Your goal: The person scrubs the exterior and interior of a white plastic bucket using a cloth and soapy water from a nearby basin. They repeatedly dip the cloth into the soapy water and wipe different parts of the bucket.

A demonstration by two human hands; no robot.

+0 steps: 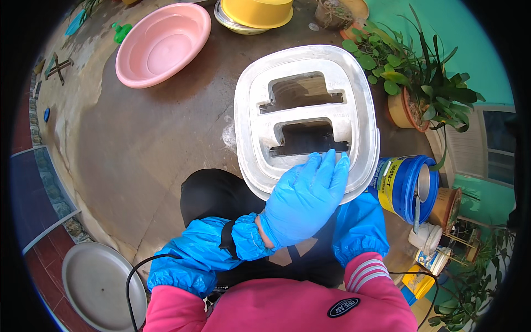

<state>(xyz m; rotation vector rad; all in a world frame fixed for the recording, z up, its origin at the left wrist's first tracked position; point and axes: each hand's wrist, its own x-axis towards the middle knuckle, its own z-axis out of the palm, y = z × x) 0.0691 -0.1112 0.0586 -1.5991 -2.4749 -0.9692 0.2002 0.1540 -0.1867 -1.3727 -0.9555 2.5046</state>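
Note:
Before me is a pale rounded-square metal frame (305, 108) with two stepped openings and a crossbar between them. My left hand (305, 199), in a blue disposable glove, lies over the frame's near edge. Its fingertips reach the rim of the nearer opening. Whether those fingers grip the rim cannot be told. A blue waterproof sleeve (199, 245) covers that forearm, with a black band near the wrist. My right forearm, in another blue sleeve (361, 228), runs up to the frame's near right corner. My right hand is hidden beneath or behind the frame.
A pink plastic basin (166, 45) and a yellow basin (257, 11) stand beyond on the concrete. At the right are a blue bucket (402, 186), a potted plant (404, 110) and several smaller containers. A round grey tray (103, 286) lies at the lower left.

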